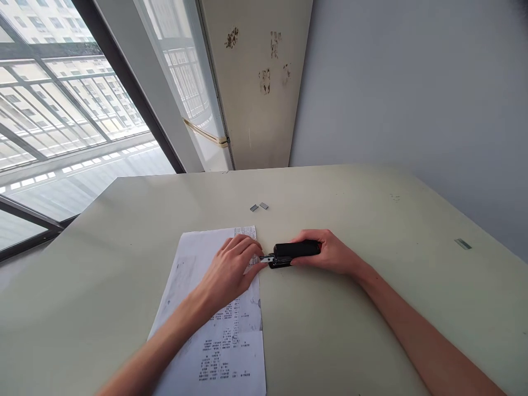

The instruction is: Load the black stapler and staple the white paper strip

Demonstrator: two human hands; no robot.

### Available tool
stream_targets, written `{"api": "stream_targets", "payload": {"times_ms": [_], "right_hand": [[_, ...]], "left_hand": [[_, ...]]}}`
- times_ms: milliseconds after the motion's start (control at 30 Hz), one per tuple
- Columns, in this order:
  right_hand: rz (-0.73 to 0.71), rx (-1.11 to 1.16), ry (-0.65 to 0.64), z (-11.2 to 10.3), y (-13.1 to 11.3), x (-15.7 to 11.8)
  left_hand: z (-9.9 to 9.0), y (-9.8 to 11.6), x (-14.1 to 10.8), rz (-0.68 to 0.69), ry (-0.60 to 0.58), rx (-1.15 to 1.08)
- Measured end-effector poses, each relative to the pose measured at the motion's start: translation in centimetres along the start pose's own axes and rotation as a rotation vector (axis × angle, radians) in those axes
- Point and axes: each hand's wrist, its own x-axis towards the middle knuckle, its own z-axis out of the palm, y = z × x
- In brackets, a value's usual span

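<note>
The metal magazine point(267, 258) juts from the black stapler point(297, 249); whether it holds staples is too small to tell. The right hand point(330, 254) grips the stapler's smooth, rounded body, while the left hand point(237, 265) pinches at the magazine's tip, over the printed paper's point(185, 275) right edge. Two grey staple strips point(254, 208) lie beyond on the pale bench point(330, 335).

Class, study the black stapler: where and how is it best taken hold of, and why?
Probably by the right end of the black stapler, coming from the right and closing across its narrow width. Its long body runs left to right, and the slim metal strip juts from the left end, where the left hand is. The right hand holds that thicker end.
</note>
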Motion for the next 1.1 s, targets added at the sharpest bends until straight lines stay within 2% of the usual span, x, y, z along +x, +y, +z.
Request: {"api": "stream_targets", "payload": {"times_ms": [167, 267, 433, 600, 700, 867, 1100], "right_hand": [[0.036, 0.012, 0.017, -0.7, 0.5, -0.1], [0.060, 0.035, -0.001, -0.7, 0.4, -0.2], [0.057, 0.028, 0.000, -0.6, 0.2, -0.1], [0.042, 0.048, -0.006, -0.6, 0.3, 0.1], [0.037, 0.052, -0.013, -0.6, 0.5, 0.2], [0.032, 0.058, -0.010, -0.7, 0.5, 0.3], [0.052, 0.065, -0.019, -0.6, 0.5, 0.2]], "left_hand": [[-0.9, -0.5, -0.5, -0.051, -0.029, 0.018], [-1.6, -1.1, 0.3, -0.072, -0.024, -0.024], [-1.6, -3.6, 4.6, -0.254, 0.084, -0.010], [0.9, -6.3, 9.8, -0.354, 0.107, 0.067], [1.8, -7.1, 11.3, -0.381, 0.103, 0.087], [1.0, -6.9, 10.1, -0.374, 0.096, 0.069], [-1.7, -3.7, 4.9, -0.371, 0.115, -0.071]]}}
